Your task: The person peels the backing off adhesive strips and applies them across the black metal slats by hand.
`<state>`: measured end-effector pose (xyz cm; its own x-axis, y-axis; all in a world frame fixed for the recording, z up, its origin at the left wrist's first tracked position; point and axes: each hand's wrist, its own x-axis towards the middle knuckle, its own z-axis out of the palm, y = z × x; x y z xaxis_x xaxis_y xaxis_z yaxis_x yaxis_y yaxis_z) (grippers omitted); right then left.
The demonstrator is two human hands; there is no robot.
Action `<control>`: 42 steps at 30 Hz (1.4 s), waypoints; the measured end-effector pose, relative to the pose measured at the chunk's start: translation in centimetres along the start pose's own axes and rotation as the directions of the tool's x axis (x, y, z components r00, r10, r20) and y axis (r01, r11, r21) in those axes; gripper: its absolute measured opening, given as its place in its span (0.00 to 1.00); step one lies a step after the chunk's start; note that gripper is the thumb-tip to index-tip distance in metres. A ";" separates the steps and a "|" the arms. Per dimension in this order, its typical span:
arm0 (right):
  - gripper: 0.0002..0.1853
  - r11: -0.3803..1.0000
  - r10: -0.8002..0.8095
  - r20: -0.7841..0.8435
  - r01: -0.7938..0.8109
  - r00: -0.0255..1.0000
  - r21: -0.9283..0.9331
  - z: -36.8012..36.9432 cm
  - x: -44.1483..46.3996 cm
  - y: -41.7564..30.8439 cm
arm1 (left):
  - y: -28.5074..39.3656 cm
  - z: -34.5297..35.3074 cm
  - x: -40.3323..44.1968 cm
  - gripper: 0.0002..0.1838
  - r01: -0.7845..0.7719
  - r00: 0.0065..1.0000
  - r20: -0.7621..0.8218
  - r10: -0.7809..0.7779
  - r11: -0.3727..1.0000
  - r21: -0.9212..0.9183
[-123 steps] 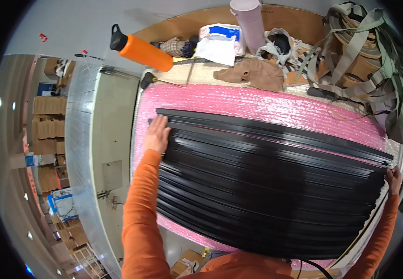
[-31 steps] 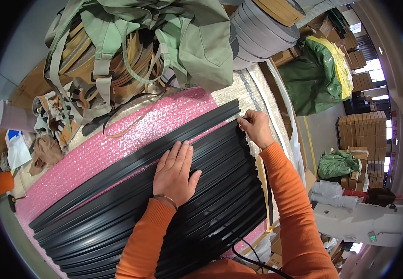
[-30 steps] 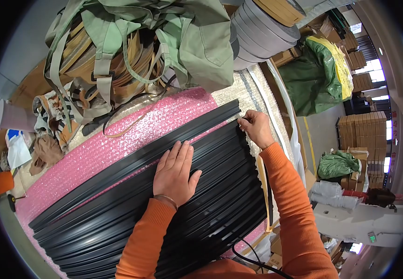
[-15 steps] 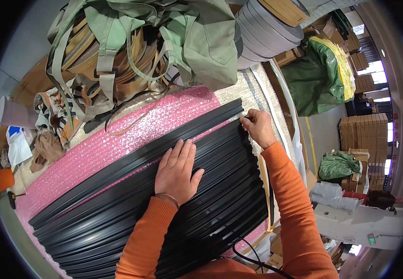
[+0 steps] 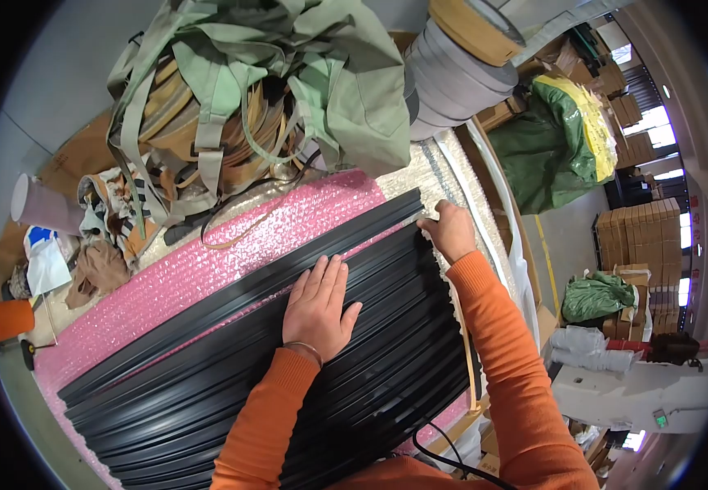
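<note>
Long black ribbed strips (image 5: 354, 327) lie side by side on pink bubble wrap. One black strip (image 5: 239, 290) at the far side of the row is set apart by a narrow pink gap. My left hand (image 5: 319, 309) rests flat across the strips near that gap, fingers stretched out and thumb apart. At the strips' right-hand ends is my right hand (image 5: 453, 232), its fingers curled and thumb tip against the strip ends. Whatever sits between those fingertips is hidden.
Pink bubble wrap (image 5: 198, 257) covers the work surface. Behind it are a green canvas bag (image 5: 362, 106), stacked grey rolls (image 5: 460, 77) and coiled tan bands. Cloths (image 5: 96, 265) and a cup-like pink cylinder (image 5: 43, 204) are at left. A black cable (image 5: 435, 453) runs near my body.
The whole view has shifted slightly down. My right hand stays at the strip ends, its fingers turned a little more out of sight. My left hand remains flat on the strips.
</note>
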<state>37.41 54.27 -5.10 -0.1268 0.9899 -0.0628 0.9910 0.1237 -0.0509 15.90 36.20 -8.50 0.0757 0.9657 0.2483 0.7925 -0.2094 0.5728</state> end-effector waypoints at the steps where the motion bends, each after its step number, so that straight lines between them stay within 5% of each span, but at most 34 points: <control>1: 0.16 1.000 0.012 -0.021 -0.012 1.000 -0.015 0.0 0.1 0.1 | 0.0 0.0 -0.1 0.28 -0.007 1.000 -0.012 0.007 1.000 -0.001; 7: 0.13 0.978 -0.131 0.060 0.119 0.990 0.172 1.2 0.4 1.2 | 0.1 0.0 -0.3 0.30 0.044 0.996 0.077 -0.047 0.998 0.037; 14: 0.09 0.964 -0.206 0.024 0.207 0.978 -0.165 1.7 0.2 -0.2 | -0.1 0.0 -0.6 0.31 0.038 0.995 0.087 -0.042 0.998 0.051; 19: 0.11 0.921 -0.143 0.197 0.203 0.970 -0.333 -0.1 0.3 -3.2 | -0.2 0.6 -0.6 0.31 0.018 0.999 0.032 -0.019 1.000 0.019; 23: 0.11 0.956 0.053 0.233 0.018 0.971 -0.292 0.9 0.5 -3.7 | -0.3 1.2 -0.7 0.29 -0.054 0.995 -0.087 0.052 0.998 -0.026; 25: 0.11 0.962 0.256 0.122 -0.240 0.959 -0.132 2.9 1.1 -2.9 | -0.2 1.7 -0.7 0.29 -0.070 0.995 -0.072 0.072 0.997 0.022; 28: 0.11 0.907 0.343 0.115 -0.297 0.932 -0.299 1.1 -1.4 -0.3 | 0.2 1.8 -0.8 0.30 -0.083 0.994 -0.061 0.087 0.995 0.056; 32: 0.10 0.867 0.471 -0.019 -0.459 0.882 0.193 -3.7 -1.6 13.2 | -0.3 1.0 -0.5 0.32 -0.007 0.999 -0.052 0.008 1.000 0.022; 33: 0.09 0.794 0.428 0.069 -0.412 0.901 0.447 -3.6 -2.4 17.0 | 0.0 0.9 -0.6 0.32 0.010 1.000 -0.022 -0.010 1.000 0.001; 37: 0.11 0.686 0.057 0.050 -0.076 0.997 0.723 -4.7 -6.8 8.5 | 1.1 -0.8 0.4 0.33 0.013 0.996 0.085 -0.007 0.997 -0.070; 39: 0.15 0.762 -0.260 -0.207 0.332 0.943 0.556 -1.5 -7.9 2.7 | 1.1 -0.6 -0.5 0.34 -0.004 0.999 -0.047 0.000 0.997 -0.076; 40: 0.16 0.723 -0.286 -0.213 0.357 0.934 0.592 -0.7 -8.8 -1.2 | 1.1 -0.8 -0.7 0.34 0.038 0.999 0.000 -0.038 0.995 -0.092; 41: 0.17 0.779 -0.294 -0.044 0.266 0.955 0.567 -0.2 -9.1 -3.3 | 1.0 -0.1 -1.0 0.34 0.041 0.999 -0.002 -0.041 0.998 -0.044; 42: 0.18 0.794 -0.340 -0.107 0.346 0.934 0.499 2.4 -8.9 -4.0 | 1.0 0.4 -1.0 0.34 0.027 1.000 -0.015 -0.027 1.000 -0.001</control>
<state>34.49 44.84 -6.72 -0.4509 0.8902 0.0657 0.7219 0.4070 -0.5596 16.84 35.06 -8.51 0.0449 0.9685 0.2448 0.7938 -0.1834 0.5798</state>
